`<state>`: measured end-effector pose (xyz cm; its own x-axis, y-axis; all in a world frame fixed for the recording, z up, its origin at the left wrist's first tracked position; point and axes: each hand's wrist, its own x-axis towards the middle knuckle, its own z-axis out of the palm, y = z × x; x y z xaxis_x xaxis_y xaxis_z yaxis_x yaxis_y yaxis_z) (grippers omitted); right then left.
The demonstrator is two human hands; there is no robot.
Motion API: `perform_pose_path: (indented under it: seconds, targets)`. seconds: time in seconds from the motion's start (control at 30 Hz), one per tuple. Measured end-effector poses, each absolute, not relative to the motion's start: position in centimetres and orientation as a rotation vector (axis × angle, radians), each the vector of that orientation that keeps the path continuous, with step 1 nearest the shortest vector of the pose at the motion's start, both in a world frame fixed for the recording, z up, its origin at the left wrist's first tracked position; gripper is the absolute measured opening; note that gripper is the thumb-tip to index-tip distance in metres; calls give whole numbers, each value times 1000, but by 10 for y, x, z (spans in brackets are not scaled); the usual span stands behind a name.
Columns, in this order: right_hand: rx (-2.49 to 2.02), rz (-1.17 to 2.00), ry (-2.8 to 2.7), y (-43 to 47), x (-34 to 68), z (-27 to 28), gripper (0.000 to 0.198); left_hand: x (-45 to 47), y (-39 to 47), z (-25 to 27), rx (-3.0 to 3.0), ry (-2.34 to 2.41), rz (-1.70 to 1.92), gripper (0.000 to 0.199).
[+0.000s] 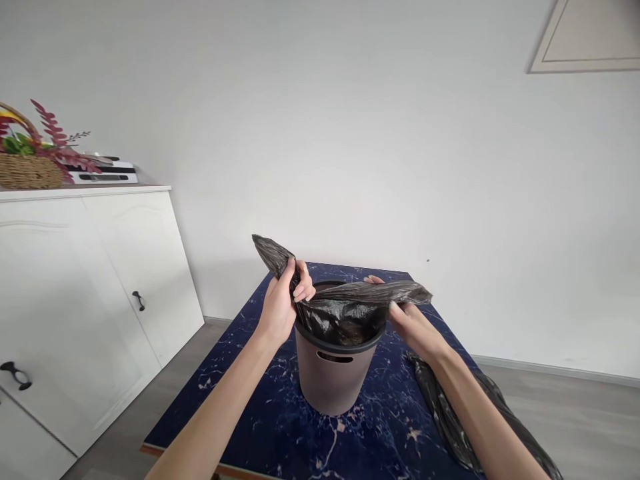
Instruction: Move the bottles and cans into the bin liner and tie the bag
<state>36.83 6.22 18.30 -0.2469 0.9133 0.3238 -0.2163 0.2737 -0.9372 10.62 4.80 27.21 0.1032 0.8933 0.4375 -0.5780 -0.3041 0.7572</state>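
A grey-brown trash can with a dark rim and a slot handle stands upright on the blue marbled table. Partly inside its mouth is a black trash bag, its upper edge drawn out to both sides above the rim. My left hand is closed around the bag at the left, a bunched end sticking up past the thumb. On the right, my right hand pinches the bag's edge, its fingers mostly behind the plastic. The bottom of the can's inside is hidden by the bag.
Another length of black plastic bag lies along the right side of the blue table, partly under my right forearm. A white cabinet stands at the left, bearing a wicker basket with artificial plants. A pale wall rises behind.
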Motion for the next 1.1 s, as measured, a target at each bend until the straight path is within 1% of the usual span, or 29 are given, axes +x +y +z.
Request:
perform_pose_path:
  seconds: [0.1, 0.13, 0.27, 0.43, 0.6, 0.7, 0.73, 0.83, 0.87, 0.97, 1.07, 1.1]
  targets:
    - [-718, 1167, -1410, 68, 346, 218, 45, 109, 48, 273, 1135, 398, 1528, 37]
    - [-692, 1158, -1390, 70, 340, 225, 42, 109, 49, 273, 1133, 400, 1530, 38]
    - [-499, 1242, -1235, 75, 328, 239, 38, 107, 48, 272, 1169, 408, 1502, 42]
    - [-361, 1332, -1189, 74, 315, 255, 35, 107, 44, 273, 1395, 474, 1367, 45]
    - [-531, 1348, -1153, 77, 296, 268, 35, 111, 42, 273, 1638, 584, 1218, 45]
    - [-646, 1370, -1164, 77, 290, 272, 24, 112, 42, 272, 1708, 645, 1146, 46]
    - [-664, 1377, -1184, 76, 290, 273, 23, 112, 41, 271, 1704, 653, 1141, 46]
    - [-695, 1396, -1259, 72, 292, 273, 33, 112, 42, 269, 1655, 661, 1150, 46]
    - [-700, 1401, -1278, 71, 293, 273, 33, 112, 42, 268, 1639, 659, 1158, 47]
    - [-694, 1380, -1321, 71, 296, 269, 22, 111, 43, 264, 1589, 663, 1222, 47]
    - [-734, 1320, -1464, 73, 296, 264, 14, 112, 44, 262, 1557, 725, 1371, 38]
    - [-759, 1283, -1543, 73, 295, 262, 15, 113, 44, 262, 1562, 759, 1425, 34]
